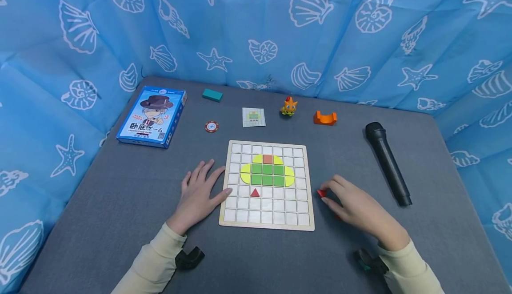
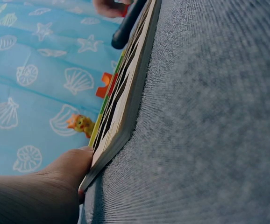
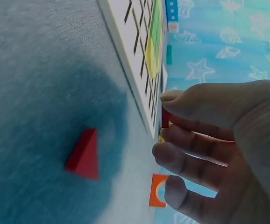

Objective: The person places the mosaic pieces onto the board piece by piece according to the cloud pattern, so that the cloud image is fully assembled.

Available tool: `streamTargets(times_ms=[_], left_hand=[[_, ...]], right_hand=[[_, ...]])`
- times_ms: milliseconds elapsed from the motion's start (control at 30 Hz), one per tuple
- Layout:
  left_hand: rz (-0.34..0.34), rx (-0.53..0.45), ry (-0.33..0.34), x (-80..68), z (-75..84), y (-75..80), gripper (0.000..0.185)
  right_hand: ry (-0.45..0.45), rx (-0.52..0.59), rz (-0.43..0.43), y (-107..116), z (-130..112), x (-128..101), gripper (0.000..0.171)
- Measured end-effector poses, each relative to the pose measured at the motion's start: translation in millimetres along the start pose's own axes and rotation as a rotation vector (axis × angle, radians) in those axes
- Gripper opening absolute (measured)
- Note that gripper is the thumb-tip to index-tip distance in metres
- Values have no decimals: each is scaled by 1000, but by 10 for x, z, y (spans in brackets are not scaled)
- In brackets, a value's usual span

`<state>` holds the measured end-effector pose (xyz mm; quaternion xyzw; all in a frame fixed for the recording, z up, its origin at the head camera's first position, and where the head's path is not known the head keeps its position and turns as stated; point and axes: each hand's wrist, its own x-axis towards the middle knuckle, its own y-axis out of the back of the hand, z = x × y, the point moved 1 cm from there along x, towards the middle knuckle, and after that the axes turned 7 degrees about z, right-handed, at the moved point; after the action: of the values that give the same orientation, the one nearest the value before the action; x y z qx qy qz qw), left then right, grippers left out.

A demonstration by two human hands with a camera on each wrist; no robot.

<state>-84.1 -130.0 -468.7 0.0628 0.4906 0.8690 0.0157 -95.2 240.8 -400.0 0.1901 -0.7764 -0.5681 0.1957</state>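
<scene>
The small red triangle piece is pinched between the thumb and the fingers of the right hand, just beside the right edge of the wooden grid board, a little above the grey desk. A second red triangle lies loose on the desk under this hand, apart from the board. The left hand lies flat with straight fingers on the desk, and its fingertips touch the left edge of the board; it holds nothing. On the board a figure is partly built: a block of green squares in the middle, yellow curved pieces on both sides and on top, one orange square in the top row of the figure, and one red triangle already placed below the green part. Most white cells are not filled. Behind the board lies a small pattern card with a similar figure, so I judge the work is more than half done and the lower red pieces are what is left. Further out there are a red-and-white chip, a teal block, a blue card game box, a small orange toy figure, an orange curved block and a black microphone on the right side.
</scene>
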Motion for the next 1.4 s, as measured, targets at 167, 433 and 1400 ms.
streamTargets(times_ms=[167,433,1400], left_hand=[[5,-2,-3,-5,-1,-12,66],[20,-9,-8,-14,3,-31,65],[-2,4,0,-8,-9,-11,67]], right_hand=[[51,11,21,-5,-79,99,24],[123,23,6,-4,-230,283,27],[333,34,-62,-385,-672,633,24]])
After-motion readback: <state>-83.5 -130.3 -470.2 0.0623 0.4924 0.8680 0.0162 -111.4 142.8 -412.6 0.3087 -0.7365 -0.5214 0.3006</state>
